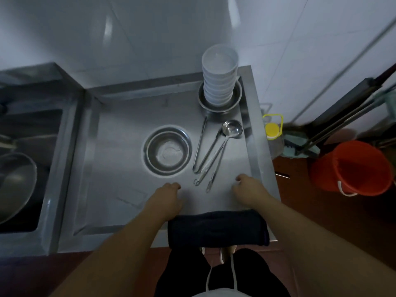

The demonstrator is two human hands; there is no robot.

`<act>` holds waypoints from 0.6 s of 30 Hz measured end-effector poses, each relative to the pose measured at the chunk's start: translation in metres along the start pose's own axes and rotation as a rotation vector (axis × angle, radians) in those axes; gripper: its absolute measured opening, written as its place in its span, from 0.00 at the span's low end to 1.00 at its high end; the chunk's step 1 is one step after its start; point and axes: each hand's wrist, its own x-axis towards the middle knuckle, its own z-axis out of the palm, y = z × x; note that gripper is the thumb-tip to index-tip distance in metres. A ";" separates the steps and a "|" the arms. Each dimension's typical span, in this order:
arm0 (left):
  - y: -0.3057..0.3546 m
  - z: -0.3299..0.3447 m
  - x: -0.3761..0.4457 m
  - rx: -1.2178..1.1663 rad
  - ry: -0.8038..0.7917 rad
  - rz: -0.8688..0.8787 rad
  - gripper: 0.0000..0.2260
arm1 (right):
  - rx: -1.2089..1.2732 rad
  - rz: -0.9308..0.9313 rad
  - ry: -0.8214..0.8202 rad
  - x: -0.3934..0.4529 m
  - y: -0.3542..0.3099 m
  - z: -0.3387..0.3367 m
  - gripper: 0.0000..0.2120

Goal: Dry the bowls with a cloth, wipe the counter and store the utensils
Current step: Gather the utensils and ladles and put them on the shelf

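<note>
**Hands down, cloth just behind**

Left hand (pixel 169 195) and right hand (pixel 246 189) resting on the steel desk (pixel 120 172), fingers loosely curled, gripping nothing. Dark folded cloth (pixel 217 228) draped over the near edge, just behind both hands and between the wrists, long axis running side to side; touching or nearly touching the left wrist, so probably the left hand's pickup, though equally reachable by either. Ahead of the left hand: a shallow steel bowl (pixel 168 151). Ahead and between the hands: ladle (pixel 232 127) and other long-handled utensils (pixel 203 155), handles pointing back toward the hands. Farther ahead of the right hand: stack of white bowls (pixel 219 76) standing in a steel basin (pixel 219 105). Likely first step: draw back for the cloth.
</note>
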 end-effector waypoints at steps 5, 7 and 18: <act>0.022 -0.033 0.056 -0.077 0.079 0.028 0.25 | 0.191 0.144 0.092 0.037 -0.031 -0.007 0.24; 0.034 -0.041 0.080 -0.081 0.089 0.051 0.23 | 0.224 0.197 0.128 0.052 -0.041 -0.004 0.20; 0.070 -0.044 0.170 -0.109 0.136 0.063 0.33 | 0.324 0.383 0.321 0.127 -0.095 0.004 0.22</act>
